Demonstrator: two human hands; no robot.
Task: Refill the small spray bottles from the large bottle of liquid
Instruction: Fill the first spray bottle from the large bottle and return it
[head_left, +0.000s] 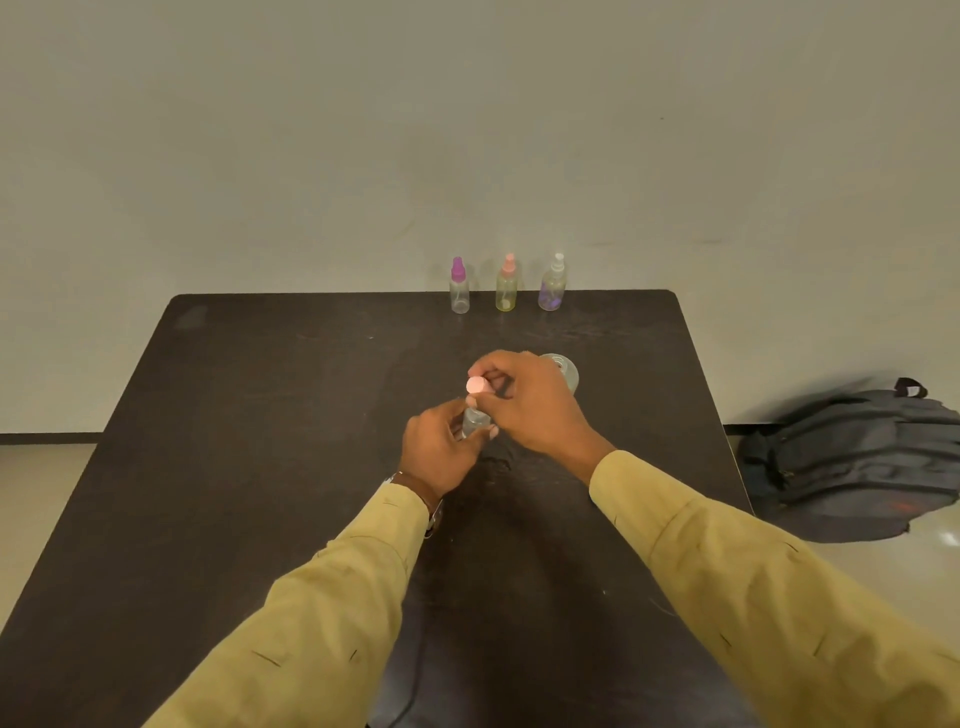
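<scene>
My left hand (441, 447) grips the clear body of a small spray bottle (475, 420) standing near the middle of the dark table (260, 441). My right hand (524, 400) pinches its pink cap (477, 385) from above. Just behind my right hand, the large clear bottle (563, 368) shows its round top; the rest is hidden. Three small spray bottles stand in a row at the table's far edge: one with a purple cap (459, 287), one with a pink cap (507, 285), one with a white cap (552, 283).
A grey backpack (852, 457) lies on the floor to the right of the table. A plain wall rises right behind the far edge of the table.
</scene>
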